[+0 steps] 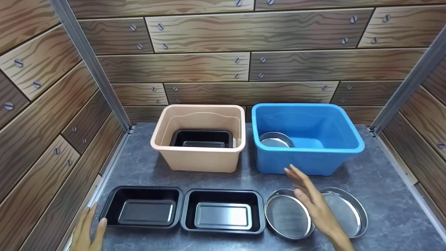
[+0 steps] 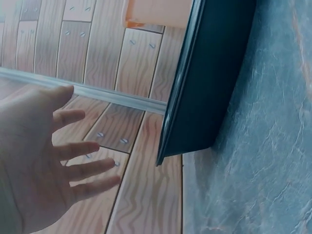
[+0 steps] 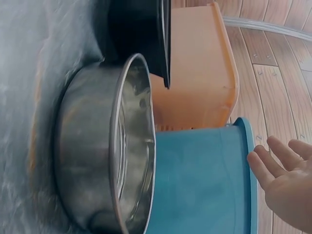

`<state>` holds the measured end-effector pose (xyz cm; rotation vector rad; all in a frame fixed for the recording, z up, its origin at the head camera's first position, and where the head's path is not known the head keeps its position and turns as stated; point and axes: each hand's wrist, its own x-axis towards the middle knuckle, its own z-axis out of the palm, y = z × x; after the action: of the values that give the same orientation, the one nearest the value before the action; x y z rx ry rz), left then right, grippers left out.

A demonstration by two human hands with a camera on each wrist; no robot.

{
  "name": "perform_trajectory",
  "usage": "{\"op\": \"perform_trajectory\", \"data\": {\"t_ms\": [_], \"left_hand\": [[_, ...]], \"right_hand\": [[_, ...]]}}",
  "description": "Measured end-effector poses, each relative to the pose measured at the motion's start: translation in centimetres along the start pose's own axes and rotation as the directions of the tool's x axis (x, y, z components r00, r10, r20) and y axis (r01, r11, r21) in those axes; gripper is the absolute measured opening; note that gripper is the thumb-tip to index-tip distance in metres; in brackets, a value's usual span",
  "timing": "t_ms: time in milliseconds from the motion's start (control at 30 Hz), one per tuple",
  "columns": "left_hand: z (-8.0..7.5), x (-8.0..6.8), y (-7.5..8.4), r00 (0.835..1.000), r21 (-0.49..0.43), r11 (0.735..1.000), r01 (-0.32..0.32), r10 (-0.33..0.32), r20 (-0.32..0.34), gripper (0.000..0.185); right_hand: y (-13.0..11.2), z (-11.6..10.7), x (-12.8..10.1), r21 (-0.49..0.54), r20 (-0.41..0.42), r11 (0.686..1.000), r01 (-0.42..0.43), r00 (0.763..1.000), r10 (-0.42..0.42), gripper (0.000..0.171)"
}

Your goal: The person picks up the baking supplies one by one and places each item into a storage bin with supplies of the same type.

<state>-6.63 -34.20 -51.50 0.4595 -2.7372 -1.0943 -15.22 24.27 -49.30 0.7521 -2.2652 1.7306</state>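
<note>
My left hand point(image 1: 85, 230) hovers with spread fingers beside the left end of a black loaf pan point(image 1: 146, 212); the left wrist view shows the hand point(image 2: 58, 156) holding nothing, apart from that pan's dark side point(image 2: 214, 78). A second loaf pan point(image 1: 223, 215) stands to the right of the first. My right hand point(image 1: 317, 209) is over two round metal cake tins, its fingers extended and nothing in them. It overlaps the left tin point(image 1: 287, 217) and the right tin point(image 1: 345, 211) in the head view. In the right wrist view, a tin point(image 3: 92, 141) shows its tall side.
Behind the pans stand a beige bin point(image 1: 202, 161) with a black loaf pan point(image 1: 204, 136) inside and a blue bin point(image 1: 296, 162) with a round tin point(image 1: 275, 141) inside. Wood-print walls point(image 1: 209, 35) and metal posts point(image 1: 94, 66) enclose the grey marbled table point(image 1: 209, 179).
</note>
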Motion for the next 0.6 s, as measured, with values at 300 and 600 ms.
{"op": "perform_trajectory", "data": {"t_ms": [300, 600], "left_hand": [[-0.1, 0.9, -1.0, 0.999, -0.123, 0.992, 0.019, -0.015, 0.034, 0.066], [1.3, 1.2, -2.0, 0.999, -0.244, 0.969, 0.042, -0.048, -0.022, 0.064]], "right_hand": [[0.1, 1.7, 0.9, 0.095, -0.012, 0.995, 0.033, 0.999, -0.032, 0.055], [0.3, 3.3, 2.4, 0.143, -0.002, 0.990, -0.002, 1.000, 0.002, 0.053]]}}
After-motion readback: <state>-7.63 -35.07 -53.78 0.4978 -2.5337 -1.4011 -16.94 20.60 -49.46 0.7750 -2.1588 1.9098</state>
